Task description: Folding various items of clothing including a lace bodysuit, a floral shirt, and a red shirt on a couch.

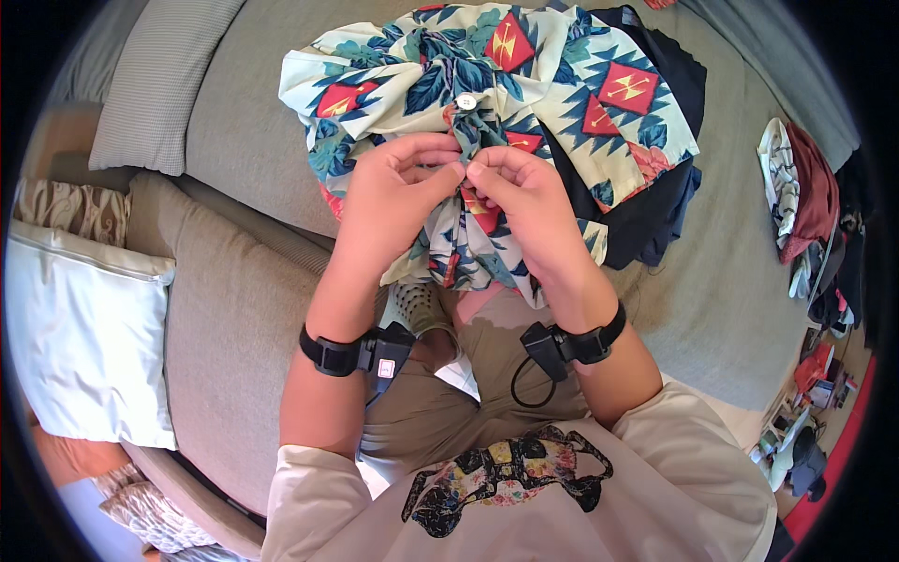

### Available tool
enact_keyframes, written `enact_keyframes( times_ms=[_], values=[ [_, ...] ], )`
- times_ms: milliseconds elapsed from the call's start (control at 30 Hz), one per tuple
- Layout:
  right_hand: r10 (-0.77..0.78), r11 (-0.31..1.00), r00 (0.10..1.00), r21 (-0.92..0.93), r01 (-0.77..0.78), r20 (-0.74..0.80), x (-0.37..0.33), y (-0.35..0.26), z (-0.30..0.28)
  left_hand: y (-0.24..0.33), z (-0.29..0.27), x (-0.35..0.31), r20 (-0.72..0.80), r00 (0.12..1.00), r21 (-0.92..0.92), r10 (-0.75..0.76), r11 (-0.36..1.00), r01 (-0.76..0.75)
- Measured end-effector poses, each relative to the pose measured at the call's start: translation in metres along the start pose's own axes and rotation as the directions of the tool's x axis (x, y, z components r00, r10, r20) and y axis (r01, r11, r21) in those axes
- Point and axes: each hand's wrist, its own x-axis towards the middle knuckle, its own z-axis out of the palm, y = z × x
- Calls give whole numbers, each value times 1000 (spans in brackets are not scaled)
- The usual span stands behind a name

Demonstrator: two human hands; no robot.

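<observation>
Pinching the patterned shirt with the left hand, pressing thumb toward fingers, and pinching it with the right hand just beside, nearly touching thumbs; having that shirt lying beneath and beyond both hands, seeing a white button just past the fingertips, spotting dark clothes right of the right hand
</observation>
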Motion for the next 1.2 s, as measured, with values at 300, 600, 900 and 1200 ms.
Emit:
enact_keyframes(
  times_ms=[300, 600, 900, 1200],
  values=[
    [-141, 990, 983, 0, 142, -119, -7, 3, 8, 6, 11, -7, -58, 961, 378, 272, 897, -231],
    [-186, 982, 964, -12, 187, -188, -4, 12, 6, 7, 11, -9, -39, 945, 510, 325, 819, -261],
    [-260, 963, 946, 16, 268, -195, -4, 12, 9, 5, 5, -6, -52, 990, 113, 131, 986, -125],
    [-327, 945, 919, -48, 325, -220, -7, 11, 22, 3, 4, -4, -24, 995, -123, 100, 987, -102]
  ],
)
